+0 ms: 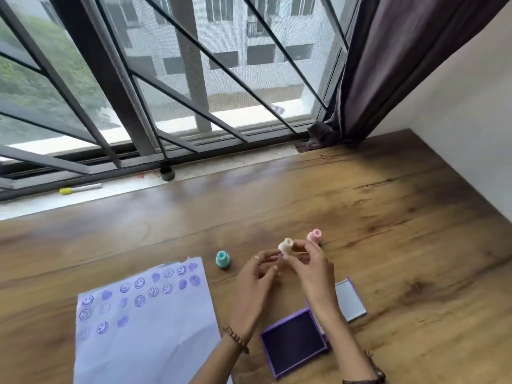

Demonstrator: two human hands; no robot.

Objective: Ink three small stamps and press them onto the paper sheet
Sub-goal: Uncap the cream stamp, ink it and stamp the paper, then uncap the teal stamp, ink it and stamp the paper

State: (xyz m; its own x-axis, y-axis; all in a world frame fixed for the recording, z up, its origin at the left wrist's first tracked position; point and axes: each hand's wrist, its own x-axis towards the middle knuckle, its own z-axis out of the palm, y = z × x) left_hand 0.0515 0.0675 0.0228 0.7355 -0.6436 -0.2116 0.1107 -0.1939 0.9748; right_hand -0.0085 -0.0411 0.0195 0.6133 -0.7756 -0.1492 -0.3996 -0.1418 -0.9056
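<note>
A white paper sheet (144, 328) lies at the front left of the wooden table, with several purple stamp prints on its upper half. A teal stamp (223, 259) stands just past its right corner. A pink stamp (314, 236) stands farther right. My right hand (313, 273) holds a cream-white stamp (286, 246) in its fingertips, above the table. My left hand (257, 281) hovers just beside it, fingers apart, touching or nearly touching the stamp. The open purple ink pad (293, 342) lies below my right wrist, its lid (349, 299) to the right.
The wooden table (388, 217) runs to a window sill at the back. A yellow-capped marker (80, 188) and a small dark round object (167, 173) lie on the sill. A dark curtain (388, 65) hangs at the back right beside a white wall.
</note>
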